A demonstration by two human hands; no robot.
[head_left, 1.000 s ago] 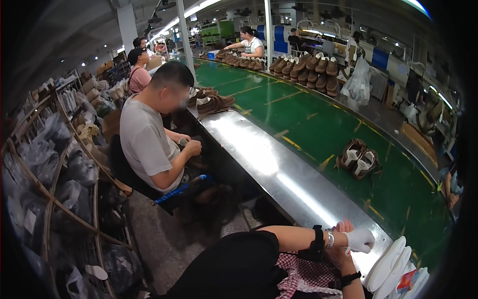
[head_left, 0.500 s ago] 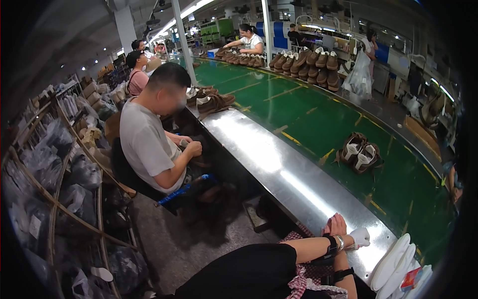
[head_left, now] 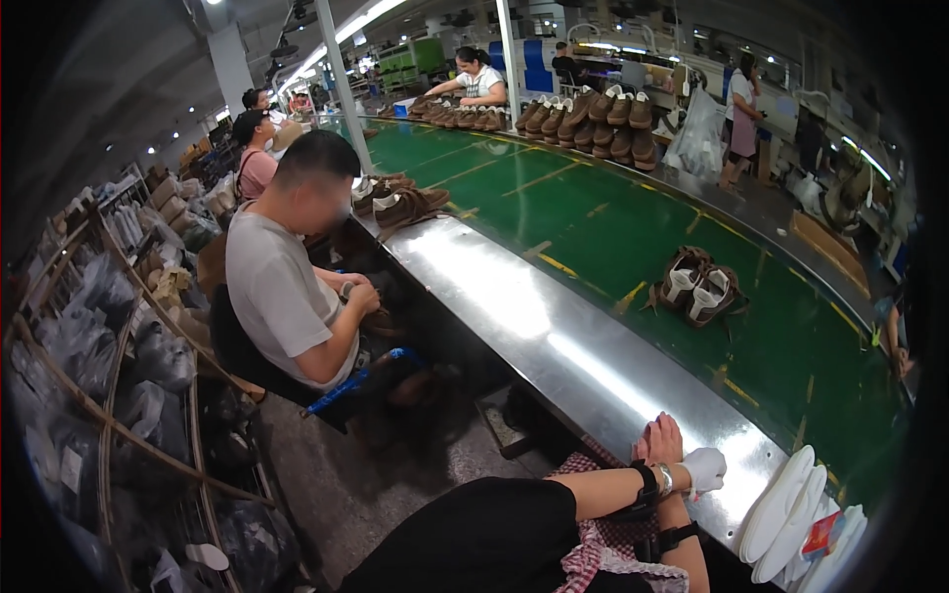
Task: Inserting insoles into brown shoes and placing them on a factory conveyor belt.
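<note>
My two forearms cross at the wrists over the near end of the shiny metal bench (head_left: 613, 381). My left hand (head_left: 705, 468), in a white glove, lies on the right side of the crossing; it looks rounded, and its fingers cannot be made out. To its left, my right hand (head_left: 660, 440) is bare and rests on the bench with its fingers stretched out, holding nothing. Close by on the right is a stack of white insoles (head_left: 781, 509) with a small red and blue packet (head_left: 821, 534) on it. A pair of brown shoes (head_left: 697, 287) with pale linings stands on the green belt (head_left: 554, 212).
A seated co-worker (head_left: 287, 267) handles something small at the left. More brown shoes (head_left: 400, 203) sit at the bench's far end; stacked shoes (head_left: 593, 124) line the belt's far side. Racks with plastic-wrapped goods (head_left: 163, 346) fill the left. Other people work farther back.
The view has swung slightly, so the whole scene sits a little farther left. My crossed hands stay on the bench. At the back right, a standing person has come more into sight.
</note>
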